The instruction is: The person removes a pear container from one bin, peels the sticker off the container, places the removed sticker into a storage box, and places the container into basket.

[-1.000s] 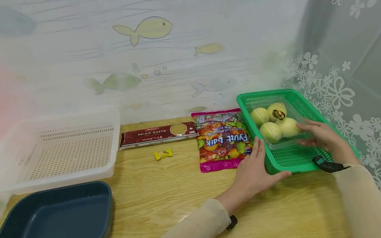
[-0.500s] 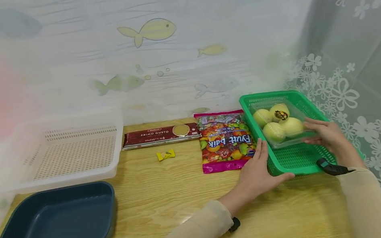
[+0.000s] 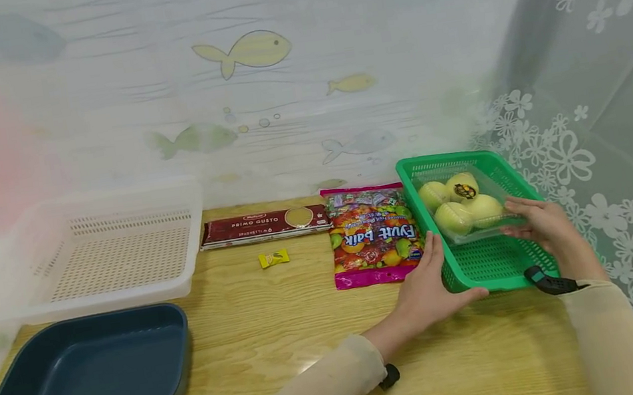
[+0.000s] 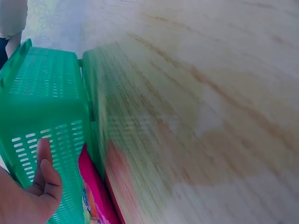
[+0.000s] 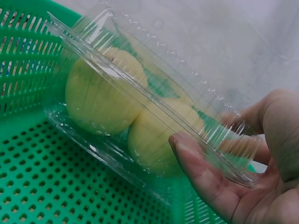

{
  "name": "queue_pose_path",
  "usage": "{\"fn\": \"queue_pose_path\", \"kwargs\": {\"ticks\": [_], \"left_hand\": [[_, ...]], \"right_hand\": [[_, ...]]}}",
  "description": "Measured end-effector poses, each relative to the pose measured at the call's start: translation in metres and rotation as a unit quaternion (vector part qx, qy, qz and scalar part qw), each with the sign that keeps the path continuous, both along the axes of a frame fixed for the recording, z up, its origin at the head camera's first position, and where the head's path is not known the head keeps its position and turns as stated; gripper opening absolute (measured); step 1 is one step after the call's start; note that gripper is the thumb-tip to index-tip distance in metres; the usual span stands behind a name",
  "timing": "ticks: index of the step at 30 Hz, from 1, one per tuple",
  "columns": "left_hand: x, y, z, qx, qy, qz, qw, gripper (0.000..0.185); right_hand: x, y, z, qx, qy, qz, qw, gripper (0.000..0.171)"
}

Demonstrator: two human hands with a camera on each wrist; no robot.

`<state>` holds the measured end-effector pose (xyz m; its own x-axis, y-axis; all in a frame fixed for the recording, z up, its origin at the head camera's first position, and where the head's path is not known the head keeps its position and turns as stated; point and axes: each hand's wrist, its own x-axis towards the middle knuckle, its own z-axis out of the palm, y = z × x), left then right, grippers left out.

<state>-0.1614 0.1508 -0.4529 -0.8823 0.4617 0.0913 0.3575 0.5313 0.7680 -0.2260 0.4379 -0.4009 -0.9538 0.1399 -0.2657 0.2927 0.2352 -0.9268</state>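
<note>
A clear plastic box of pale yellow-green fruit (image 3: 470, 213) with a dark round label sits inside the green basket (image 3: 507, 282). In the right wrist view, that clear box (image 5: 112, 88) appears tilted. My right hand (image 3: 553, 235) grips its right end, with the thumb and fingers on opposite sides of the plastic edge. My left hand (image 3: 422, 297) rests against the basket's left front corner, its fingers straight along the side and the thumb stretched toward the front rim. Beside the left fingers lies a colourful bag of fruit candy (image 3: 373, 233).
A red spaghetti packet (image 3: 262, 225) lies along the back of the wooden table (image 3: 261, 320). One small yellow wrapped candy (image 3: 274, 258) is in front of it. On the left stand a white perforated basket (image 3: 112, 297) and a dark blue tub (image 3: 87, 378).
The head view has shifted slightly. Both hands, the fruit box and the green basket keep nearly the same places relative to each other.
</note>
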Motion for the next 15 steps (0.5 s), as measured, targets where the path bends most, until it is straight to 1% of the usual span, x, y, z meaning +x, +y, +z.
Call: {"fn": "queue_pose_path", "kwargs": {"ticks": [3,6,10,15], "left_hand": [[0.000,0.000,0.001,0.000,0.002,-0.002,1.0000,0.118],[0.001,0.001,0.001,0.003,0.001,-0.004,1.0000,0.118],[0.000,0.001,0.002,0.003,0.004,-0.005,1.0000,0.118],[-0.001,0.001,0.001,0.004,0.003,-0.005,1.0000,0.118]], "right_hand": [[0.000,-0.001,0.000,0.002,-0.004,-0.001,1.000,0.076],[0.000,0.000,0.001,-0.010,-0.010,-0.002,1.000,0.075],[0.000,0.001,0.003,-0.049,-0.012,-0.015,0.999,0.077],[0.000,0.000,0.011,-0.092,0.008,-0.026,0.995,0.080]]}}
